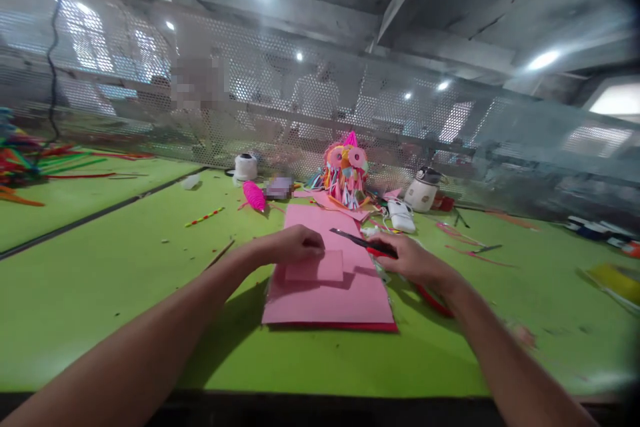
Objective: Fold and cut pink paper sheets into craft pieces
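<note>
My left hand [300, 243] pinches the upper edge of a small pink rectangle of paper [317, 268], which casts a shadow on the stack below. Under it lies a stack of larger pink sheets [330, 303], with a red edge showing at the front. My right hand [407, 257] is closed around dark-bladed scissors [355, 239] with red on the handle. Their blades point left, above the pink sheets and apart from the small piece. Behind the stack stands an owl-like figure [345, 177] with paper fringes and round pink eyes.
A bright pink yarn bundle [254, 195], a white container [245, 167], a white jar [423, 190] and a white device [401, 215] stand around the sheets on the green table [125, 267]. A perforated screen [280, 93] rises behind. Coloured strips [25, 160] lie far left.
</note>
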`<state>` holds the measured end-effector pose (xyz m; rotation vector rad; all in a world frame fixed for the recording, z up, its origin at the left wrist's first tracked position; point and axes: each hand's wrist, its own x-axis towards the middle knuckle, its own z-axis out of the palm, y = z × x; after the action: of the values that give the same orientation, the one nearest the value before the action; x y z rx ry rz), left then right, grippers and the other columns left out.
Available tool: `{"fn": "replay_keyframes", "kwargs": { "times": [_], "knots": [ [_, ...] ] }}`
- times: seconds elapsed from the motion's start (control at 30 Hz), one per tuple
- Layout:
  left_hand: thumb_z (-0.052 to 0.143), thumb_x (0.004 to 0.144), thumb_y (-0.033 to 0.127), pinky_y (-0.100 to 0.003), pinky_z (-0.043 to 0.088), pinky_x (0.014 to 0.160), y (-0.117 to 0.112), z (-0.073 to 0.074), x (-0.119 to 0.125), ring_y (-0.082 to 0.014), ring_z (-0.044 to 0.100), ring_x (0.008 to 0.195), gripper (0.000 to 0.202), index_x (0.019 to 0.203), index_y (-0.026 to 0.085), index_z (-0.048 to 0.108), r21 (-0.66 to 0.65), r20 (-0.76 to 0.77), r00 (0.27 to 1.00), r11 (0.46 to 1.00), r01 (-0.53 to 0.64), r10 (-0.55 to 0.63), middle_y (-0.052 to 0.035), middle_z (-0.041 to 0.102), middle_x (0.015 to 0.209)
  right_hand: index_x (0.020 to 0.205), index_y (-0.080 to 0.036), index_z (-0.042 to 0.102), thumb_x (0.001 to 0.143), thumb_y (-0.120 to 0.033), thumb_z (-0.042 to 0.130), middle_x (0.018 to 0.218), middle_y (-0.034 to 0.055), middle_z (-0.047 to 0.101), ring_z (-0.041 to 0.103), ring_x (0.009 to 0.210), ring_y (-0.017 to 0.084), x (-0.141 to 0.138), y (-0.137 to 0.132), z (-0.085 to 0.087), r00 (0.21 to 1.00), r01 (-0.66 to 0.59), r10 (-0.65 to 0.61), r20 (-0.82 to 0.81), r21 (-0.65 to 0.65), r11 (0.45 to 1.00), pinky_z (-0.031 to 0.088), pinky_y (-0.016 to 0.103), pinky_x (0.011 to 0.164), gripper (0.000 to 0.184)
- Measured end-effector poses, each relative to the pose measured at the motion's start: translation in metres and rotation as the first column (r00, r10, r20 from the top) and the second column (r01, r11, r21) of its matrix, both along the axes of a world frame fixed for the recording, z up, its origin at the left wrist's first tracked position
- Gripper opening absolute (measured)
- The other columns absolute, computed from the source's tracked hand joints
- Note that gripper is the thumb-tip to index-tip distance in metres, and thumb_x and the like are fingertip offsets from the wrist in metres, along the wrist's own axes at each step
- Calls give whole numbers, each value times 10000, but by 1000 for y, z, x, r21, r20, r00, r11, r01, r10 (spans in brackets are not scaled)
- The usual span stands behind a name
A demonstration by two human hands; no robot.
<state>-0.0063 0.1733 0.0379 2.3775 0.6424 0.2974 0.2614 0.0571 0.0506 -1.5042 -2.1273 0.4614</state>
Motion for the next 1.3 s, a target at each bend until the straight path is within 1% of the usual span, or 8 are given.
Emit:
{"fn": "replay_keyframes", "kwargs": {
  "times": [0.1,0.17,0.27,0.43,0.6,0.77,1.07,1.3],
  "knots": [
    [592,816,361,-201,353,570,2,-1,-4,-97,439,617,251,763,121,642,-177,126,992,983,53,-31,18,545,664,1093,-200,645,762,-180,565,1022,50,686,622,898,205,13,-7,3,1000,21,-21,-8,-4,1000,465,334,828,341],
    [607,825,390,-197,364,566,2,3,-8,-93,453,616,273,766,124,632,-296,216,976,953,63,2,17,541,672,1078,-194,647,749,-159,566,977,41,688,620,862,195,20,-13,8,999,37,-37,-12,26,999,464,319,795,341],
    [617,835,403,-204,391,567,2,14,-15,-93,488,604,287,772,124,631,-372,294,955,926,72,44,11,555,672,1051,-196,654,755,-138,565,926,29,684,609,818,171,21,-25,17,1000,1,-4,22,122,992,455,283,746,315],
    [632,834,399,-216,427,615,2,26,-21,-102,516,660,307,734,110,652,-274,343,938,961,44,55,-9,574,715,1097,-231,631,795,-104,543,984,35,675,603,886,171,13,-42,23,999,-10,-9,54,344,939,446,279,779,339],
    [607,847,415,-232,455,614,5,28,-24,-115,539,671,305,768,125,663,-235,303,951,972,12,62,-20,596,742,1129,-231,607,834,-120,527,1036,68,661,605,950,208,11,-45,21,993,-17,-37,116,435,900,465,329,820,325],
    [584,853,412,-248,460,651,3,31,-24,-134,546,727,308,770,125,657,-199,290,955,980,-2,61,-31,590,784,1161,-212,590,832,-94,509,1104,101,641,594,1012,232,7,-44,20,984,-29,-55,171,452,892,477,361,846,359],
    [596,819,433,-215,387,583,-2,31,-17,-101,472,632,315,749,130,646,-166,253,957,981,-102,143,6,557,694,1123,-211,615,846,-82,512,978,97,641,598,904,230,1,-42,20,964,-59,-70,255,464,884,481,345,780,322],
    [585,815,427,-217,384,599,-4,23,-6,-117,488,662,318,774,120,661,-140,82,990,985,-105,117,-5,588,697,1119,-225,635,830,-89,530,959,84,653,600,862,216,3,-40,16,951,-81,-50,304,403,912,472,327,751,336]
  ]
}}
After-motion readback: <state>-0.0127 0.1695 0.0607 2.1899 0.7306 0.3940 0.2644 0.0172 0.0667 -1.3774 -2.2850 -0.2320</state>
